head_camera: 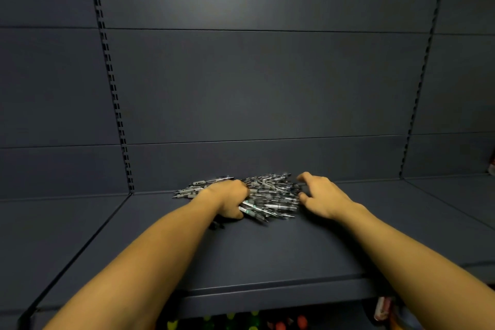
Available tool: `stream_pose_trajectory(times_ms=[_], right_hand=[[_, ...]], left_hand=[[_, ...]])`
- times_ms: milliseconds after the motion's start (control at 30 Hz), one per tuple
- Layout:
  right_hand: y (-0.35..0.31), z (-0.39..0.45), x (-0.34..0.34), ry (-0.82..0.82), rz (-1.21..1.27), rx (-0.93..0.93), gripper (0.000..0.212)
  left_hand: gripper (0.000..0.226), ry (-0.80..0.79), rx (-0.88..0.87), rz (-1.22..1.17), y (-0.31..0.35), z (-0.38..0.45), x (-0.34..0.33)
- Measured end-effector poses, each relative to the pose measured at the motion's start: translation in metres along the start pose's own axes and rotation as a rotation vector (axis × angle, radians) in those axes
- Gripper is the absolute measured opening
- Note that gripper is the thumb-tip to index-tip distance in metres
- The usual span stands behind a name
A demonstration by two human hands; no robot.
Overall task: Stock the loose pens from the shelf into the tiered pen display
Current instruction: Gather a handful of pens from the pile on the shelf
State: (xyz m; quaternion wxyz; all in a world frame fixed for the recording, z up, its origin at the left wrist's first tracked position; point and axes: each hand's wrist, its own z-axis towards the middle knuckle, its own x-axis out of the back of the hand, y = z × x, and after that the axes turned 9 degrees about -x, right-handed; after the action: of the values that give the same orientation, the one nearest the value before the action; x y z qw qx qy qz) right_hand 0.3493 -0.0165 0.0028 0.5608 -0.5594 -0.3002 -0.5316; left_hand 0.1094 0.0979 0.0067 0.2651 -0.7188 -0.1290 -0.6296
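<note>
Nearest the camera, under the front lip of the shelf (267, 257), a lower level shows a few blurred coloured shapes (241, 323) in yellow, green and red, and a red-and-white packet (381, 308) at the right; what they are cannot be told. The shelf itself is a dark blue-grey metal board, flat and matt, with a seam running along its left side where it meets the neighbouring board. Two bare forearms reach forward over it from the bottom corners.

Farther in, toward the back of the shelf, lies the heap of pens (267, 195). The left hand (227, 198) sits on the left part of the heap, its fingers curled down round a bunch of pens, which stick out below the thumb toward the right. The right hand (321, 198) is at the heap's right edge, fingers spread and lightly bent, the fingertips touching or just beside the outer pens; it grips nothing that can be seen.

The pens are slim, with clear barrels, grey grips and dark clips, some with a band of green. They lie crosswise over each other in a loose, low pile, and a few stray out to the left of the left hand.

Behind the heap rises the back wall (267, 83) of the unit, made of dark horizontal panels. Two slotted upright strips (112, 88) run up it, one at each side, leaning inward in the wide-angle view. A pale glare falls on the upper panels.
</note>
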Motion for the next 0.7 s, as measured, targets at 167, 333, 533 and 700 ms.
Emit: stream_pose_trajectory(times_ms=[167, 333, 533, 700], right_hand=[[0.005, 0.0, 0.01, 0.038, 0.023, 0.012, 0.044], [0.008, 0.001, 0.013, 0.077, 0.051, 0.018, 0.043], [0.002, 0.006, 0.014, 0.08, 0.059, 0.012, 0.045], [-0.016, 0.011, 0.01, 0.065, 0.058, 0.07, 0.041]], left_hand=[[0.039, 0.061, 0.081, -0.029, -0.003, -0.005, 0.011], [0.04, 0.118, 0.136, 0.027, -0.007, -0.012, 0.02], [0.023, 0.135, 0.237, 0.221, -0.01, -0.025, 0.023], [0.025, 0.151, 0.336, 0.283, -0.018, -0.043, 0.024]])
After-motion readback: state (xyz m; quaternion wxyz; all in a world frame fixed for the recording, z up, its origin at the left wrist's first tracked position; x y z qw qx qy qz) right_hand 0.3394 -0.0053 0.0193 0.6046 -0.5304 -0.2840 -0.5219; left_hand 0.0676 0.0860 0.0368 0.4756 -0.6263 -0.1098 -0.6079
